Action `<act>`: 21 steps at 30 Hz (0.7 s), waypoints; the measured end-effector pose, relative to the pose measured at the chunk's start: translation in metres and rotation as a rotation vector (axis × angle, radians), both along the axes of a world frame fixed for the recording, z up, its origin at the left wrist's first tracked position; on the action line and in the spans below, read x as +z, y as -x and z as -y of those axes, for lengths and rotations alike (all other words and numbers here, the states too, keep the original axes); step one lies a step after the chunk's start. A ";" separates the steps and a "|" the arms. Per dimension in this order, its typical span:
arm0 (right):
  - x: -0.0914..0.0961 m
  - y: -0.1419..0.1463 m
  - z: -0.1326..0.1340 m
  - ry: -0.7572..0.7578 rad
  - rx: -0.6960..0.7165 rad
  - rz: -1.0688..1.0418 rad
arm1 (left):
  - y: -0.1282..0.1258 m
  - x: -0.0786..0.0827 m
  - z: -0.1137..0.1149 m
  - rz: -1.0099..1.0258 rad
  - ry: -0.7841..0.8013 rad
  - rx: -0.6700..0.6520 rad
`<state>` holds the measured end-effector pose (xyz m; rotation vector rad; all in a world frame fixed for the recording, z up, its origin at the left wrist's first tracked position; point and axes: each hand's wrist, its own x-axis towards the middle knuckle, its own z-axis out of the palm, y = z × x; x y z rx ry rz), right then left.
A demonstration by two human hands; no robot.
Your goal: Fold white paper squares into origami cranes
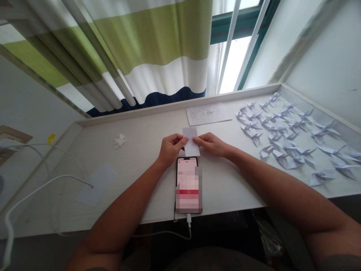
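A small white piece of paper [191, 147], rectangular and seemingly folded, is held upright between my two hands over the white desk. My left hand [172, 147] pinches its left edge with the thumb on top. On the opposite edge, my right hand [210, 143] grips the paper the same way, its other fingers curled behind. Just below the paper lies a phone [188, 184] with a lit screen showing a timer, part of it blurred out. Many folded paper cranes [282, 130] are spread over the right side of the desk.
Behind my hands lies a printed sheet [208, 114]. Crumpled tissue [119, 141] sits to the left, and a flat white sheet [97, 184] lies under a white cable [56, 181]. A charging cable [188, 222] hangs from the phone over the front edge. Curtains [158, 41] hang behind.
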<state>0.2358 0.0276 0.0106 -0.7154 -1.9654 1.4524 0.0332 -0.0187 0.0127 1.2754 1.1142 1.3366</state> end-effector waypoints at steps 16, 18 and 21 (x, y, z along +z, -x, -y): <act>0.000 0.006 0.001 0.000 -0.185 -0.096 | 0.001 -0.001 0.001 -0.109 -0.009 -0.078; -0.001 0.007 0.001 -0.041 -0.238 -0.062 | 0.002 -0.001 0.000 -0.122 -0.015 -0.067; -0.002 0.008 0.002 -0.165 -0.454 0.004 | 0.003 -0.001 -0.003 -0.109 -0.016 0.020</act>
